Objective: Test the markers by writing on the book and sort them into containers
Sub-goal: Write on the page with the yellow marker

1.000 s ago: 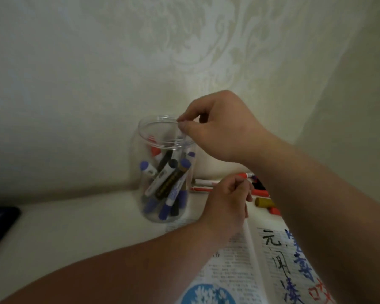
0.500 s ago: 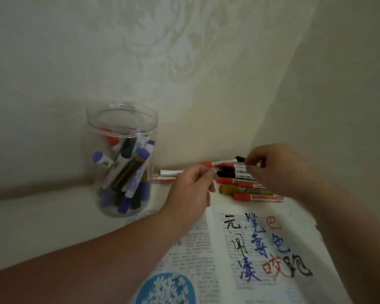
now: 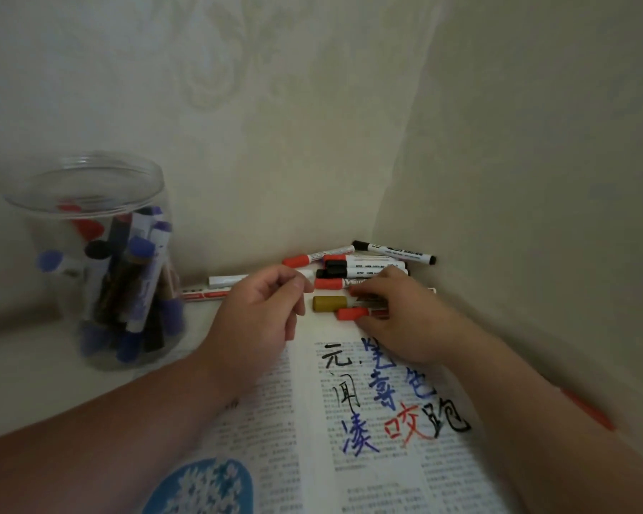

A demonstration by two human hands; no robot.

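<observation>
A clear plastic jar (image 3: 19, 202) stands at the left and holds several blue, black and red markers. A pile of loose markers (image 3: 364, 259) lies in the corner where the two walls meet. The open book (image 3: 372, 473) lies in front, with black, blue and red characters written on its right page. My right hand (image 3: 405, 320) reaches into the pile, thumb under a red-capped marker (image 3: 351, 313) and fingers over its barrel, next to a gold-capped marker (image 3: 329, 303). My left hand (image 3: 260, 320) rests on the book's top edge with fingers curled and thumb against forefinger; nothing shows in it.
Patterned walls close in behind and on the right, leaving a tight corner. Two white markers (image 3: 219, 287) lie along the back wall between jar and pile. A red streak (image 3: 587, 409) shows by my right forearm. A pale tabletop (image 3: 34, 395) extends in front of the jar.
My right hand left the jar's rim, moved right to the marker pile, then came down onto the red-capped marker. The view swung right. My left hand stayed on the book.
</observation>
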